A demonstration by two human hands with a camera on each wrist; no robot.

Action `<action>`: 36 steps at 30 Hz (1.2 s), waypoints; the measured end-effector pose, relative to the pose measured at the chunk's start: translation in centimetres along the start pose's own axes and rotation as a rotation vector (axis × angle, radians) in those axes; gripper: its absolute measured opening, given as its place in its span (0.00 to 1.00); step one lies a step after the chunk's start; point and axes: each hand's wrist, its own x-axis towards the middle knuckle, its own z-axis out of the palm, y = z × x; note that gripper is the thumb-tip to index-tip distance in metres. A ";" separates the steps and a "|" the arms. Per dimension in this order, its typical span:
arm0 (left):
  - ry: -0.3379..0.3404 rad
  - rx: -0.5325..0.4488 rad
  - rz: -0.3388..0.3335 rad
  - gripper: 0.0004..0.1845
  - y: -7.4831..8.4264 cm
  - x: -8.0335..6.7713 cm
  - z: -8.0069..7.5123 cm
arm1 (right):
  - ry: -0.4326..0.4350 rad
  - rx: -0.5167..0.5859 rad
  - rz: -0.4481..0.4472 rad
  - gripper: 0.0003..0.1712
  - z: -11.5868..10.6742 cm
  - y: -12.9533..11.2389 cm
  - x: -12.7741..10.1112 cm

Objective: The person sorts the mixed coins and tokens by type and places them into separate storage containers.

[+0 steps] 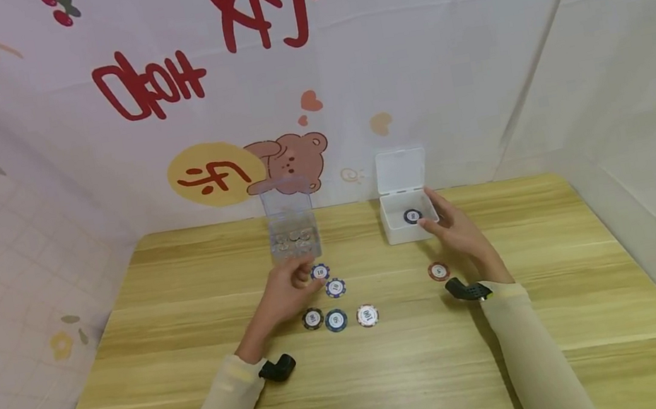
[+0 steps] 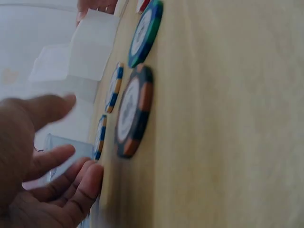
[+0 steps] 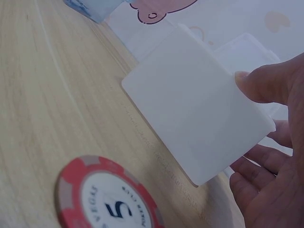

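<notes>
My left hand hovers beside a blue chip marked 10, its thumb and fingers parted with nothing between them. A second blue chip lies just in front. Nearer me lie a black-and-orange chip, a green-and-blue chip and a white-and-red chip. On the right, my right hand holds the right side of an open white box, thumb over the rim and fingers along the outer wall. Inside that box lies a dark chip.
Beyond my left hand stands an open clear box with several round clear pieces inside. A red chip marked 5 lies in front of the white box. A printed white cloth hangs behind the wooden table.
</notes>
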 end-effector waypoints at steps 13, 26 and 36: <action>0.097 0.072 -0.036 0.21 0.2 0.5 1.3 | -0.004 0.013 -0.002 0.46 -0.1 -0.1 -0.1; 0.070 0.094 -0.090 0.16 0.3 0.7 1.3 | -0.004 0.020 0.009 0.46 0.0 -0.3 -0.2; 0.054 0.098 -0.097 0.16 0.7 0.6 1.2 | 0.001 0.020 0.003 0.46 0.1 -0.3 -0.2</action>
